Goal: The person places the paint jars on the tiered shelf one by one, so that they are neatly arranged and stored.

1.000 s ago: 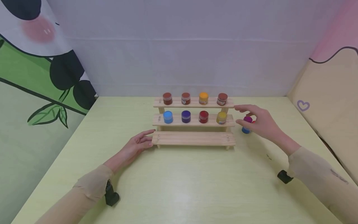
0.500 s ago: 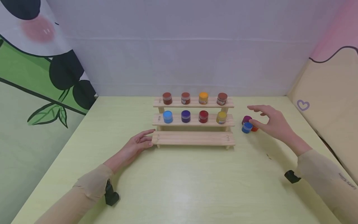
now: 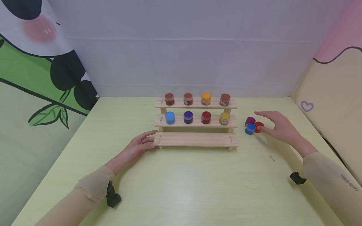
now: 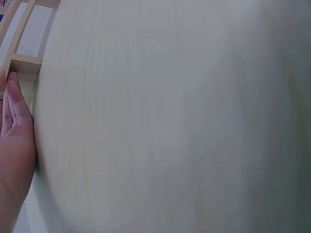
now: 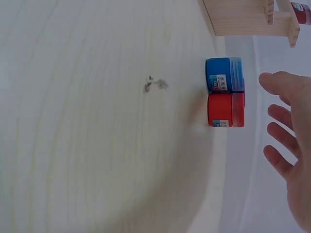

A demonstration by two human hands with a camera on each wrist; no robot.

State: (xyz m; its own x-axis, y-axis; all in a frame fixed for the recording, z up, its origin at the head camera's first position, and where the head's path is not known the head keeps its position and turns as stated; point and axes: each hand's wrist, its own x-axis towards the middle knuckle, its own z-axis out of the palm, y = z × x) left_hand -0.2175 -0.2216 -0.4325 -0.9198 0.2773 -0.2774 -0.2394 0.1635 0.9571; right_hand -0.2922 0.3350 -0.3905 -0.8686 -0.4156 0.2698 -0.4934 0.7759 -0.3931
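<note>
A three-tier wooden display rack [image 3: 195, 139] stands on the table, with small lidded paint jars on its upper two tiers. At the left end of the lowest tier, my left hand [image 3: 134, 152] holds the rack between thumb and fingers; the left wrist view shows the fingertips against the wood. My right hand [image 3: 282, 130] is over the table right of the rack, thumb and fingers spread, holding nothing. Close to its thumb stand a red paint jar [image 3: 258, 127], a blue paint jar [image 3: 250, 129] and a purple paint jar [image 3: 250, 121], clustered together. The right wrist view mostly hides the purple one.
On the middle tier are light blue [image 3: 170, 118], violet [image 3: 188, 117], dark red [image 3: 206, 118] and yellow [image 3: 224, 119] jars. The top tier carries brownish jars and an orange jar [image 3: 206, 99]. A dark mark [image 3: 272, 158] lies on the table.
My right hand has drawn away rightward from the rack's right end, then down slightly toward the red jar, uncovering the jar cluster. The left hand has stayed on the rack.
</note>
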